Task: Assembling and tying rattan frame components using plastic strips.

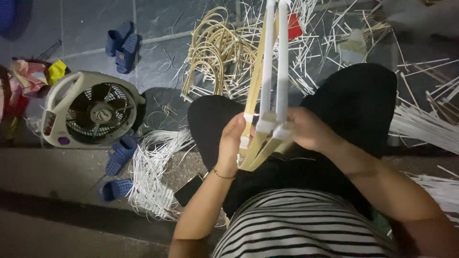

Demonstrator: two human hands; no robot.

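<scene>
Now both my left hand (233,143) and right hand (306,130) squeeze the strip bundle (267,119) at frame centre; I should hold tight near the white ties, keeping strips lined up.

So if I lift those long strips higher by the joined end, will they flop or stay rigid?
The white and tan strips rise straight from both hands, left and right, so probably fairly stiff. They look thin, likely light and springy.
</scene>
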